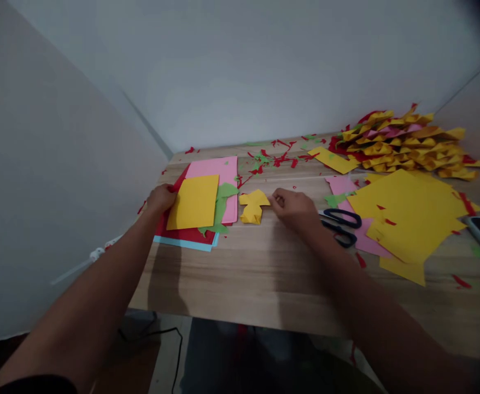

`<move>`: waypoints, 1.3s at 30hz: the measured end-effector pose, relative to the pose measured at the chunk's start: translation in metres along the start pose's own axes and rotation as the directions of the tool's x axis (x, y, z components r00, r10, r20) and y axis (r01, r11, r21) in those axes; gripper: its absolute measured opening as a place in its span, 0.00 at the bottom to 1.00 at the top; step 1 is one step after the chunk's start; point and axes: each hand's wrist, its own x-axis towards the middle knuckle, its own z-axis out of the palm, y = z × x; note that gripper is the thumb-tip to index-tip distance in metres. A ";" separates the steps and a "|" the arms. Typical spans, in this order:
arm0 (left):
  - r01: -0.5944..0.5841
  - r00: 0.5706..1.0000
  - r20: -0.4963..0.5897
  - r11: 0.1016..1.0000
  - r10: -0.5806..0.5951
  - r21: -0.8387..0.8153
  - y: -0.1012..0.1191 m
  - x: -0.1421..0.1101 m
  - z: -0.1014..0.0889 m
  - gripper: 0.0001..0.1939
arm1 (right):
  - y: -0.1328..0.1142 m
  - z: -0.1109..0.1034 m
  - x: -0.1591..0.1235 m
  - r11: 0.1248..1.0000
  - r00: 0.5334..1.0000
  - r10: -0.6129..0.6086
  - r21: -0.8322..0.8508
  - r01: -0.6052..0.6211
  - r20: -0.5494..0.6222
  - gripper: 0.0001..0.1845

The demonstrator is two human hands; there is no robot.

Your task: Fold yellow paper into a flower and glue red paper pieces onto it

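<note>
Folded yellow paper sits edge-pinched in my right hand; my left hand touches stacked sheets, its grip unclear from here.

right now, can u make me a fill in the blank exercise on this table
The folded paper piece at the fingertips of the right hand is ____. Under the red paper, the sheet showing along the near edge is light ____. The tool beside the right hand is a pair of ____. The heap of folded pieces sits toward the table's far ____ corner.

yellow; blue; scissors; right
</note>
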 end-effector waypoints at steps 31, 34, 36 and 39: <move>-0.670 0.732 -0.557 0.268 0.392 -0.692 0.139 -0.094 -0.137 0.08 | 0.068 -0.052 0.000 0.921 0.863 0.287 -0.368 -0.129 0.416 0.41; -0.509 0.834 -0.429 0.183 0.348 -0.841 0.143 -0.130 -0.124 0.07 | 0.068 -0.055 0.003 0.922 0.874 0.293 -0.355 -0.153 0.386 0.39; -0.314 0.913 -0.250 0.164 0.323 -0.935 0.139 -0.150 -0.114 0.10 | 0.068 -0.059 0.004 0.918 0.867 0.311 -0.359 -0.169 0.389 0.37; -0.008 0.936 0.055 0.177 0.347 -0.984 0.125 -0.170 -0.092 0.14 | 0.070 -0.064 0.003 0.915 0.847 0.318 -0.372 -0.156 0.426 0.39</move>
